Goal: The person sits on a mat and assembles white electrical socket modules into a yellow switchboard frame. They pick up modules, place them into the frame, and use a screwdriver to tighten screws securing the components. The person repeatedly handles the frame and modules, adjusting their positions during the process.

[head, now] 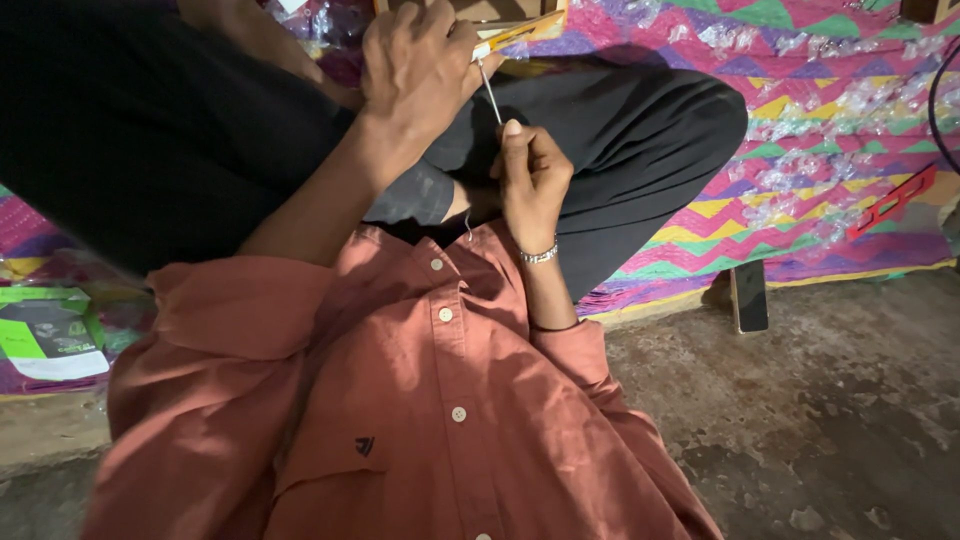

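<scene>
My left hand (420,65) is closed around a yellow-handled tool (515,33) held above my crossed legs in black trousers (640,130). A thin metal shaft or wire (489,95) runs down from the tool to my right hand (530,180). That hand wears a silver bracelet and pinches the lower end of the wire between thumb and fingers. A short bit of wire shows below the hand, over my rust-coloured shirt (430,400). The tool's tip is hidden by my fingers.
I sit on a bright zigzag-patterned mat (800,120) strewn with clear plastic wrap. A red flat tool (895,200) lies at the right, with a black cable (935,95) beyond it. A dark phone-like slab (750,296) leans at the mat's edge by the concrete floor (830,420). A green-and-white packet (50,330) lies at the left.
</scene>
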